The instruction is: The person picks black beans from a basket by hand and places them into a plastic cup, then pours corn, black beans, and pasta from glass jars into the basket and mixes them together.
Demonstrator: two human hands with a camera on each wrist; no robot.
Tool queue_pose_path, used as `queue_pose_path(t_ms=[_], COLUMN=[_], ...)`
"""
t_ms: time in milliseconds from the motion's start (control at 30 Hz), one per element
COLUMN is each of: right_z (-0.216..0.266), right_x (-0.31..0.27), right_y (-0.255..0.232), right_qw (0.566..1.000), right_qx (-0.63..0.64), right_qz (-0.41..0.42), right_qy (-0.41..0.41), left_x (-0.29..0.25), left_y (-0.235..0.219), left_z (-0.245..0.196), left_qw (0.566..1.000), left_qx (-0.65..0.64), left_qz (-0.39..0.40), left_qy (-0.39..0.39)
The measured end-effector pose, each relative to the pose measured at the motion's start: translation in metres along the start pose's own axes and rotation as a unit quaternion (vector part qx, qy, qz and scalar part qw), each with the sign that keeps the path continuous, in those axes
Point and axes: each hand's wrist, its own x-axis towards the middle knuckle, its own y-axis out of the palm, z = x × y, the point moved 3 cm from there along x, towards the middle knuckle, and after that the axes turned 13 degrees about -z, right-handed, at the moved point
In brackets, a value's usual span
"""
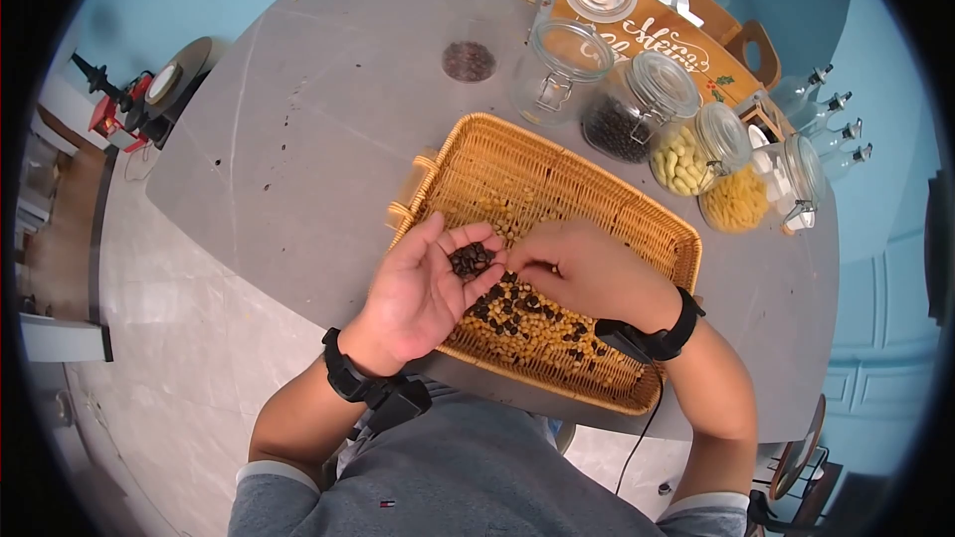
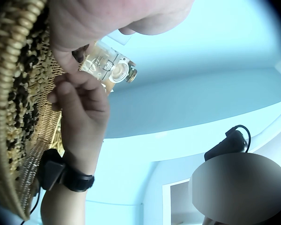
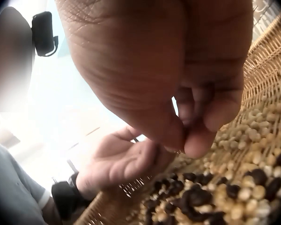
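My left hand (image 1: 423,283) is held palm up over the near left side of a wicker basket (image 1: 557,154), its fingers curled about a small heap of dark beans (image 1: 472,259). Close to those fingers is my right hand (image 1: 587,268), palm down, with thumb and fingertips brought together in the right wrist view; I cannot tell if a bean is between them. Beneath both hands, yellow kernels (image 1: 527,323) mixed with dark beans (image 3: 196,199) cover part of the basket floor.
Beyond the basket stand an open glass jar (image 1: 562,75), a jar of dark beans (image 1: 617,129), a jar of pale green pieces (image 1: 681,164) and a jar of yellow pasta-like pieces (image 1: 734,201). A clear container with reddish beans (image 1: 469,61) is farther left on the grey table (image 1: 328,119).
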Motion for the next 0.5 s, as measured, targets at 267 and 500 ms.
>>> queue_pose_path(t_ms=[267,500], right_z=[-0.015,-0.012], right_x=[-0.011,-0.012], right_y=[0.027,0.029], right_qw=[0.987,0.977], right_qx=[-0.144,-0.193], right_qz=[0.068,0.07], right_qy=[-0.034,-0.049], left_x=[0.002,0.003], left_y=[-0.002,-0.002], left_z=[-0.001,-0.001], left_qw=[0.999,0.999], left_qx=[-0.023,-0.029], left_qz=[-0.013,-0.011], left_qy=[0.029,0.022])
